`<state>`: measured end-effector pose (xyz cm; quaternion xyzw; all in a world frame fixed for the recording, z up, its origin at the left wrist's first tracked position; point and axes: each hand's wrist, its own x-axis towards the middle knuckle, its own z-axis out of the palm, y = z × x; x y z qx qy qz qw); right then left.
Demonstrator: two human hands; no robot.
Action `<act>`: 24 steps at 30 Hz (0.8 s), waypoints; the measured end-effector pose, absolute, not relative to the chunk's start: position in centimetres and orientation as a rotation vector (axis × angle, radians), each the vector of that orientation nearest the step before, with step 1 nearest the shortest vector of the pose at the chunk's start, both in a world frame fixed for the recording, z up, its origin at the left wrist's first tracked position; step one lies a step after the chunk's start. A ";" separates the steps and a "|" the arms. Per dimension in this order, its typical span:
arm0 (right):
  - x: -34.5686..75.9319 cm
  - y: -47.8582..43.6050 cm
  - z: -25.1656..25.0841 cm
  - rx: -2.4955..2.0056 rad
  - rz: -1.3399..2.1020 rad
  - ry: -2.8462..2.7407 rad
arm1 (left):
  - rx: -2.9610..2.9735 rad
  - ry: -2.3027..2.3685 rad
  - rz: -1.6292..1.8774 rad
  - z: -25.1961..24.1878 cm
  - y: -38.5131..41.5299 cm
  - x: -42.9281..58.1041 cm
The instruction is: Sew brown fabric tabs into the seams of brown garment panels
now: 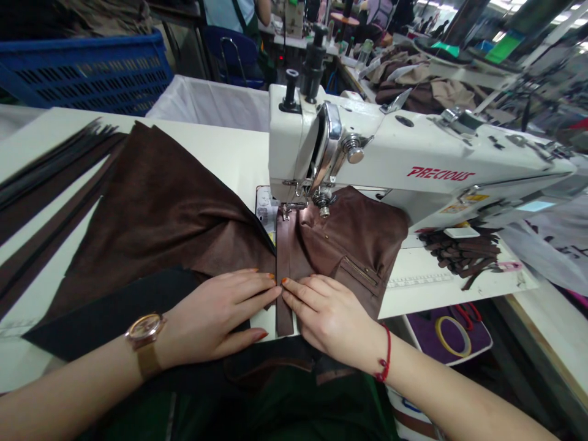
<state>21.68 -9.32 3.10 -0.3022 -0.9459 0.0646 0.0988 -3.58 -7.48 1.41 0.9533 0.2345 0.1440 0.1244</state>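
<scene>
While the brown cloth lies spread on the table under the sewing machine, the left hand and right hand press flat on it, fingers held close together, tips nearly meeting over a narrow strip that seems to run up under the machine, though glare hides the spot.

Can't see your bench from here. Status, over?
Left hand and right hand flat, open, fingertips meeting at the strip. Strip runs over the fabric up to the presser foot. Nothing between hands and foot.
</scene>
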 end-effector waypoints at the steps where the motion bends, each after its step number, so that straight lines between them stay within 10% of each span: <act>1: 21.8 -9.4 3.0 -0.917 0.225 -2.789 | 2.787 0.682 0.393 1.4 -7.4 -3.5; 24: 25.0 -8.1 3.3 -1.016 0.477 -2.761 | 2.749 0.675 0.308 0.9 -7.3 -2.9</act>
